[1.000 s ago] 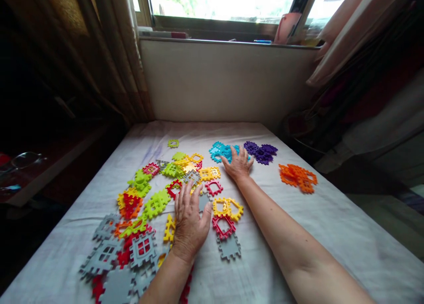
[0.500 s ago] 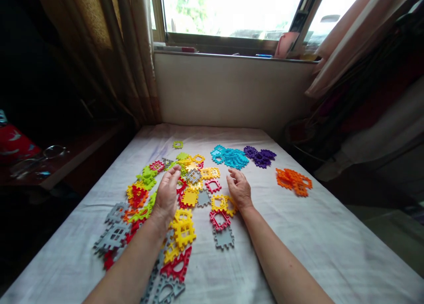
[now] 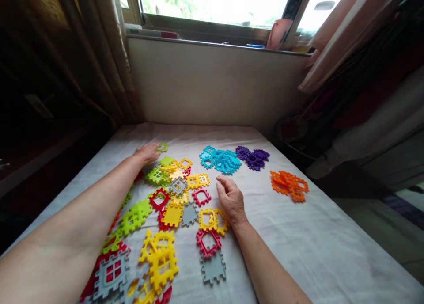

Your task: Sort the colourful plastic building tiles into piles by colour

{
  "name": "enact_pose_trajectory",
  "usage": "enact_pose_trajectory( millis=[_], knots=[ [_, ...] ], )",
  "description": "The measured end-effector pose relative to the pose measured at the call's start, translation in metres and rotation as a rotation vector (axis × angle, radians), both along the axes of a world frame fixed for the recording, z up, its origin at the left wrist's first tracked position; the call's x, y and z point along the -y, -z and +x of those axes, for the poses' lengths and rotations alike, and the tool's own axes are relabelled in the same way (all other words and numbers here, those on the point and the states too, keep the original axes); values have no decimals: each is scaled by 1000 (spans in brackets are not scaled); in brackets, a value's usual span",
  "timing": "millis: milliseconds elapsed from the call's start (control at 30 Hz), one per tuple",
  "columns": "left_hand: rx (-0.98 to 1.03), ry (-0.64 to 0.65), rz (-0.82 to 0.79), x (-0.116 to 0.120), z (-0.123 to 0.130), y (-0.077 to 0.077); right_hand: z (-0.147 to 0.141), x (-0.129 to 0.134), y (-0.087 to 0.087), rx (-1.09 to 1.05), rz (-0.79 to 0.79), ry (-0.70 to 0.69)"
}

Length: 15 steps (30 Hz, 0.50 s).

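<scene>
My left hand point(image 3: 148, 153) reaches to the far left, its fingertips at a lone lime green piece point(image 3: 162, 147); whether they grip it cannot be made out. My right hand point(image 3: 231, 199) rests right of the mixed pile, fingers curled, with nothing visible in them. Near it lie yellow frame pieces point(image 3: 208, 218), a red frame point(image 3: 208, 243) and a grey square point(image 3: 213, 267). Lime green pieces point(image 3: 135, 216), a flat yellow square point(image 3: 172, 214) and a grey window piece point(image 3: 112, 273) spread across the left, partly hidden by my left arm.
Turquoise pieces point(image 3: 227, 161) and purple pieces point(image 3: 256, 159) lie at the back. An orange pile point(image 3: 291, 186) sits on the right of the white sheet point(image 3: 318, 251). Beyond are a wall point(image 3: 212, 83), a window sill and curtains.
My left hand has moved from above the mixed pile to the far-left green piece. My right hand has stayed near the yellow pieces. The view has shifted slightly.
</scene>
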<state>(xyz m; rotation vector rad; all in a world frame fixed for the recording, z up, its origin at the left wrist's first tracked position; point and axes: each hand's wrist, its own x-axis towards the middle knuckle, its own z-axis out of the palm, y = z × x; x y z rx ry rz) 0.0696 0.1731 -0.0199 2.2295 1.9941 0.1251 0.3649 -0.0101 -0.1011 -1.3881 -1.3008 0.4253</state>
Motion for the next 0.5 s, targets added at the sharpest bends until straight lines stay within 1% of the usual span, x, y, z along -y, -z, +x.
enact_pose_trajectory(
  millis=[133, 333, 433, 500],
  knots=[
    [-54, 40, -48, -12, -8, 10, -1, 0, -1, 10, -11, -1],
    [-61, 53, -60, -17, -9, 16, -2, 1, -4, 28, -41, -6],
    [-29, 73, -63, -7, -8, 18, 0, 1, -5, 37, -53, -8],
    [17, 124, -77, 10, -7, 19, 1, 1, -6, 43, -64, -16]
  ],
)
